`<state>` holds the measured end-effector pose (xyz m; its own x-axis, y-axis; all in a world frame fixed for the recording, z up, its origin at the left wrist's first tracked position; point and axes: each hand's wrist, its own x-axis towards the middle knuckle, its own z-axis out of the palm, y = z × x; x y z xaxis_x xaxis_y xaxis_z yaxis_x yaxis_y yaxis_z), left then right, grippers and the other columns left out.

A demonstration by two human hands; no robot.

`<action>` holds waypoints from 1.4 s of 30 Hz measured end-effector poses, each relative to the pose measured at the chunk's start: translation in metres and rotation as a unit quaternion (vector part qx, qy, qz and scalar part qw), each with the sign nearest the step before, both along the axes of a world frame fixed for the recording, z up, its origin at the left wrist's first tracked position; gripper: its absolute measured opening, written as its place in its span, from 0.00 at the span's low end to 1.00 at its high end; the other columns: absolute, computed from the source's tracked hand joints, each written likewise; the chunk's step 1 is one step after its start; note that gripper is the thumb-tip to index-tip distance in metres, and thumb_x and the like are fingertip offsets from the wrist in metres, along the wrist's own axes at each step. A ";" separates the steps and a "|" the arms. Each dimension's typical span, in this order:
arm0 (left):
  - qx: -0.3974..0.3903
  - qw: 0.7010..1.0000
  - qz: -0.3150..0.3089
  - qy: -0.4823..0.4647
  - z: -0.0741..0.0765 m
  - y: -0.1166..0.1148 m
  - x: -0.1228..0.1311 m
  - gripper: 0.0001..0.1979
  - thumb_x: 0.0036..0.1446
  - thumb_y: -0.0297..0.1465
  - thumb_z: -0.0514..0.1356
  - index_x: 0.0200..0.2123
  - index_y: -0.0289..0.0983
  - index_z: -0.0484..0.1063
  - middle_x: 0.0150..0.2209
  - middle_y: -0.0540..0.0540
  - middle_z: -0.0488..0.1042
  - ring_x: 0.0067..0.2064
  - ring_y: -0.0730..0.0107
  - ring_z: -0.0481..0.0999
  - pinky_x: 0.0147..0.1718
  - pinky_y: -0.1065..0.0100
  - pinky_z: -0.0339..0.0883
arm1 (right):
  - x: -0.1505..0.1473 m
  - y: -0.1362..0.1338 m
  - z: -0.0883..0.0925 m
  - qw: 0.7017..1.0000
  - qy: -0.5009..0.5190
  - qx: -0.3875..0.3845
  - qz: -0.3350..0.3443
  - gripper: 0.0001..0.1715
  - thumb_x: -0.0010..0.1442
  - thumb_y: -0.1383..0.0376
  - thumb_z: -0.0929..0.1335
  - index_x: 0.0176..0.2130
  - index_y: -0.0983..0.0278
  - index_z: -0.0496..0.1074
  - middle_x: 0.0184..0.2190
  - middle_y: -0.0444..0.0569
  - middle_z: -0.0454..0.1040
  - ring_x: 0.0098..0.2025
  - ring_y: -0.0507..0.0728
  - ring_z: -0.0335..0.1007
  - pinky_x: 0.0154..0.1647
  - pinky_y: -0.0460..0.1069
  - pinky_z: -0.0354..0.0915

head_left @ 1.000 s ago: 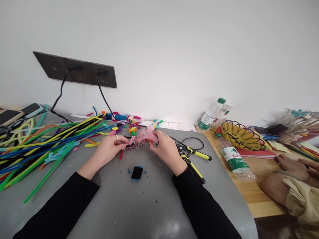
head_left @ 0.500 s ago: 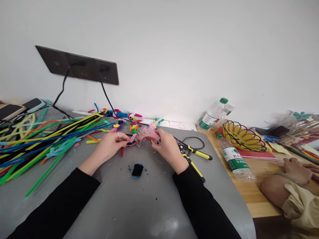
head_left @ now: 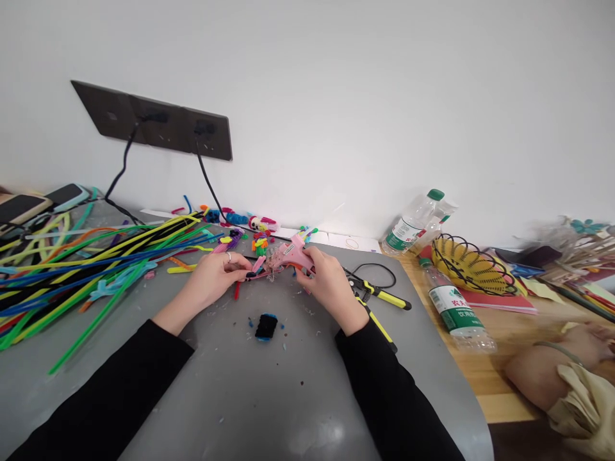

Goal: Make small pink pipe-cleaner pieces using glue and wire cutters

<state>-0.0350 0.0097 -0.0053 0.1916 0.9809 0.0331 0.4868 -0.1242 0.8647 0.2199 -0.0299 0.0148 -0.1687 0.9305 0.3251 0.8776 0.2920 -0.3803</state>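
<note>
My right hand (head_left: 330,282) is closed round the handle of a pink hot glue gun (head_left: 294,253), whose nozzle end points left and is wrapped in stringy dried glue. At that end my left hand (head_left: 217,276) pinches a small dark piece (head_left: 251,275) between thumb and fingers; its kind is mostly hidden. A short red pipe cleaner end (head_left: 237,291) hangs below those fingertips. Nearer to me on the grey mat (head_left: 269,397) lies a small black fuzzy block (head_left: 266,327) with blue edges, among bits of blue fluff.
Many coloured pipe cleaners (head_left: 120,256) spread over the left side. Yellow-and-black wire strippers (head_left: 384,296) lie right of my right hand. Beyond them are water bottles (head_left: 459,310), a yellow basket (head_left: 471,266) and another person's arm (head_left: 552,368). Small pipe-cleaner figures (head_left: 235,218) lie by the wall.
My hands keep nearly the same pose, with the glue gun's nozzle at the left fingertips. The view has shifted slightly. The other person's hand at the right has moved further right.
</note>
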 end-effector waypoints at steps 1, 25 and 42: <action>0.000 1.000 0.000 0.000 0.000 0.000 0.000 0.18 0.41 0.50 0.65 0.28 0.43 0.80 0.29 0.45 0.84 0.34 0.50 0.83 0.36 0.59 0.74 | 0.001 0.000 0.000 1.000 0.000 0.001 -0.001 0.16 0.61 0.67 0.71 0.50 0.65 0.72 0.37 0.51 0.80 0.34 0.58 0.73 0.33 0.49 0.57; -0.004 1.000 -0.014 -0.009 0.000 0.000 0.001 0.15 0.43 0.48 0.65 0.28 0.44 0.80 0.29 0.46 0.83 0.34 0.52 0.82 0.35 0.59 0.73 | 0.009 -0.002 0.005 0.999 0.042 -0.002 0.000 0.12 0.59 0.66 0.70 0.45 0.63 0.72 0.33 0.47 0.78 0.28 0.55 0.66 0.31 0.48 0.56; -0.001 1.000 -0.004 -0.010 0.000 -0.001 0.001 0.08 0.45 0.41 0.67 0.27 0.44 0.80 0.30 0.47 0.84 0.34 0.52 0.83 0.46 0.53 0.76 | 0.019 -0.001 0.006 0.998 0.058 0.003 0.003 0.16 0.57 0.65 0.66 0.45 0.63 0.74 0.28 0.44 0.73 0.26 0.54 0.61 0.30 0.47 0.56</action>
<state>-0.0338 0.0084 -0.0049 0.1993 0.9793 0.0355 0.4675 -0.1268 0.8749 0.2394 -0.0305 0.0203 -0.1349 0.9277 0.3481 0.8258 0.2995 -0.4779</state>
